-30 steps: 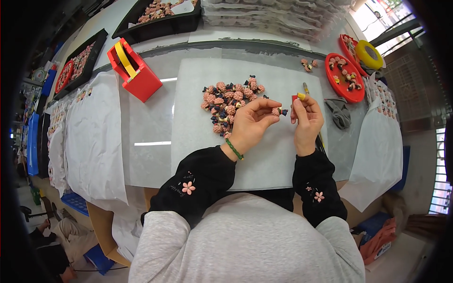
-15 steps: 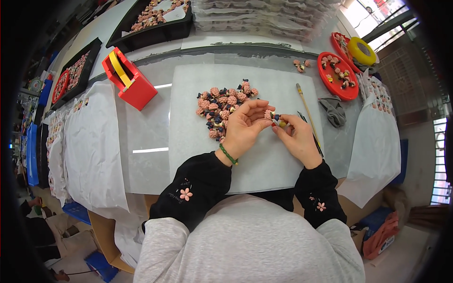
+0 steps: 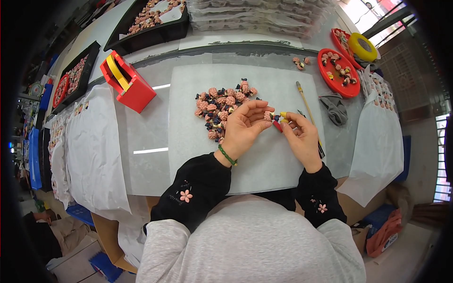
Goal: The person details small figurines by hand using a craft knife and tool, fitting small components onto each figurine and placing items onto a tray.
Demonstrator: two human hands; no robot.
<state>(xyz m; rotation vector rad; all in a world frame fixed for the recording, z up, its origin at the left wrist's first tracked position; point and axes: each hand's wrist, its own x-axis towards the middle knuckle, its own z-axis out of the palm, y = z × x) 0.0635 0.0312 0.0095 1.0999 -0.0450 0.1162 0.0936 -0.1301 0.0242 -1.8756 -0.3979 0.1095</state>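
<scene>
Over the white foam sheet [image 3: 198, 172], my left hand [image 3: 244, 129] pinches a small pink and navy figurine [image 3: 268, 116] between thumb and fingers. Its lower part is partly covered by my fingertips. Close on its right, my right hand [image 3: 301, 137] is closed on a small red-and-yellow thing [image 3: 277, 126], whose kind I cannot make out. The red end points toward the figurine; whether they touch is not clear. A heap of similar pink and navy figurines [image 3: 219, 106] lies on the sheet beyond and left of my left hand.
A red tape dispenser [image 3: 137, 89] stands left of the sheet. On the right lie a thin brush [image 3: 304, 101], a grey cloth [image 3: 334, 108] and a red plate [image 3: 342, 87] with figurines. Black trays [image 3: 155, 40] and stacked clear packaging [image 3: 259, 19] sit at the back.
My right hand has drawn slightly away to the right, and its fingers have shifted on the red-and-yellow thing, so more of it shows. My left hand keeps its hold on the figurine.
</scene>
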